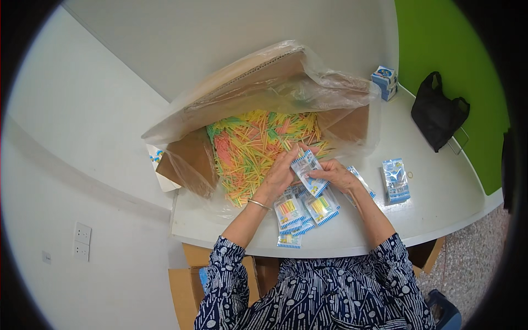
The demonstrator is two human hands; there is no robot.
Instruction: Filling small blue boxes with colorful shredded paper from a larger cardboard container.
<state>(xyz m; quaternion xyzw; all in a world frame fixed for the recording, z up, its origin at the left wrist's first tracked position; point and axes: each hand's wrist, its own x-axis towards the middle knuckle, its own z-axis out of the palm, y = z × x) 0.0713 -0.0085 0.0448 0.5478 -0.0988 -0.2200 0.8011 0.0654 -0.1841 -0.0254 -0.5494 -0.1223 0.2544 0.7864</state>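
My left hand point(279, 175) and my right hand point(336, 175) both grip one blue-and-white clear-windowed packet point(309, 171), the left at its far left edge and the right with its thumb on the front. A few thin pastel sticks point(287, 146) show at the left fingertips; whether they are in the packet's mouth, I cannot tell. Just beyond lies a big heap of yellow, green and pink sticks point(258, 151) in a plastic-lined cardboard box point(344, 124). Below my hands, several packets with coloured sticks inside point(322, 207) overlap on the white table point(231, 234).
To the right are a stack of flat packets point(395, 180) and a small rubber band point(410, 174). Another packet point(360, 180) lies beside my right wrist. Farther back are a blue-and-white carton point(384, 82) and a black bag point(439, 113). An open cardboard box point(184, 286) stands below the table edge.
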